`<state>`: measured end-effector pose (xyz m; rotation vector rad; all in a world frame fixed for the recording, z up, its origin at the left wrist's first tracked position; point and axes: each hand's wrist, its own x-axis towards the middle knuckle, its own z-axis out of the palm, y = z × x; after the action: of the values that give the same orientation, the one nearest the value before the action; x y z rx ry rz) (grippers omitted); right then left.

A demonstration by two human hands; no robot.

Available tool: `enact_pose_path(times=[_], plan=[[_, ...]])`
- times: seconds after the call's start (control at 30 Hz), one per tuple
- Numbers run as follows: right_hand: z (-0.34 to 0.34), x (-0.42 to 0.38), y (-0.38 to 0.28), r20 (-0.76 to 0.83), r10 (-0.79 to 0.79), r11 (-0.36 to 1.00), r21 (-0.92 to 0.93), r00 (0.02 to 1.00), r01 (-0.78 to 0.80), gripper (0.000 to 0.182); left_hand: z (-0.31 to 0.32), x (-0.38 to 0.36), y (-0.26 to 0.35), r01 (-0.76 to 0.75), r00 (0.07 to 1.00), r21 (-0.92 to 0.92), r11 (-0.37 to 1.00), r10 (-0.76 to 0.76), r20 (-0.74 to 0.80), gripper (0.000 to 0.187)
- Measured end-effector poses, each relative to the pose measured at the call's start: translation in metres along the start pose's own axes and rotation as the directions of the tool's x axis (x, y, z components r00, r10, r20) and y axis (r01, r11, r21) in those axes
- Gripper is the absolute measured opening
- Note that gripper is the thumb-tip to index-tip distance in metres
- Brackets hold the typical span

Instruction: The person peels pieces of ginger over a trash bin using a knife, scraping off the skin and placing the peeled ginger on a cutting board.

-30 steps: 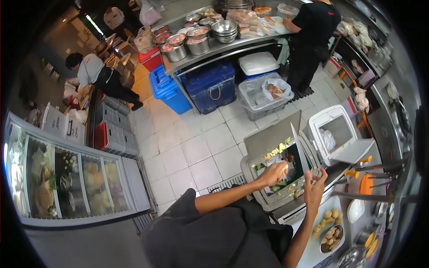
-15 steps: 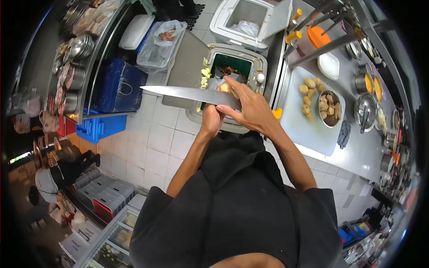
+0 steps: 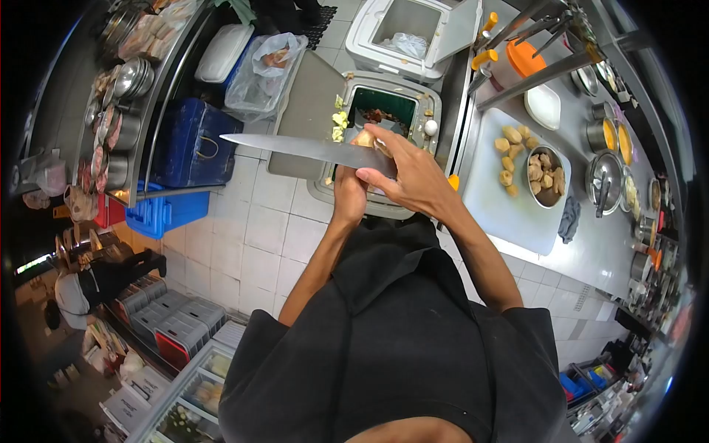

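Observation:
My right hand point(image 3: 422, 176) is closed round a large kitchen knife point(image 3: 295, 148), its long blade pointing left. Beneath and behind the blade, my left hand point(image 3: 350, 195) holds a pale yellow piece of ginger point(image 3: 365, 138), partly covered by the knife and my right fingers. Both hands are close together over an open waste bin point(image 3: 432, 103) with dark scraps inside. Pale green trimmings point(image 3: 339, 119) lie along the bin's left edge. On the right, peeled ginger pieces point(image 3: 507, 162) sit on a white cutting board point(image 3: 509, 221), beside a metal bowl point(image 3: 545, 199) of knobbly ginger.
Another open white bin point(image 3: 362, 44) stands ahead. The first bin's grey lid point(image 3: 310, 96) is folded out left, near a blue box point(image 3: 188, 140). Steel pans point(image 3: 603, 177) and a grey cloth point(image 3: 569, 221) are on the right counter. A person point(image 3: 96, 284) is far left.
The knife has shifted slightly left and up, its tip now farther left. More of the ginger piece shows above the blade. My hands stay over the bin.

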<state>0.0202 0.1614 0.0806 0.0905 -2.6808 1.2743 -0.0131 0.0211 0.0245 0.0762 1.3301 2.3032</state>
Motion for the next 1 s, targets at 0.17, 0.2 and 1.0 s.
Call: enact_pose_path(times=[0.17, 0.2, 1.0], plan=[[0.002, 0.004, 0.001, 0.011, 0.026, 0.999, -0.027, 1.0, -0.026, 0.068, 0.013, -0.002, 0.009, -0.039, 0.997, 0.042, 0.998, 0.041, -0.068, 0.04], [0.003, 0.005, 0.003, 0.011, 0.022, 0.999, -0.031, 1.0, -0.021, 0.066, 0.007, -0.001, 0.006, -0.04, 0.997, 0.042, 0.998, 0.042, -0.067, 0.04], [-0.015, 0.016, 0.023, 0.052, 0.263, 0.93, 0.253, 0.963, -0.268, 0.065, -0.02, 0.024, 0.013, 0.047, 0.986, 0.579, 0.814, 0.056, -0.159, 0.053]])
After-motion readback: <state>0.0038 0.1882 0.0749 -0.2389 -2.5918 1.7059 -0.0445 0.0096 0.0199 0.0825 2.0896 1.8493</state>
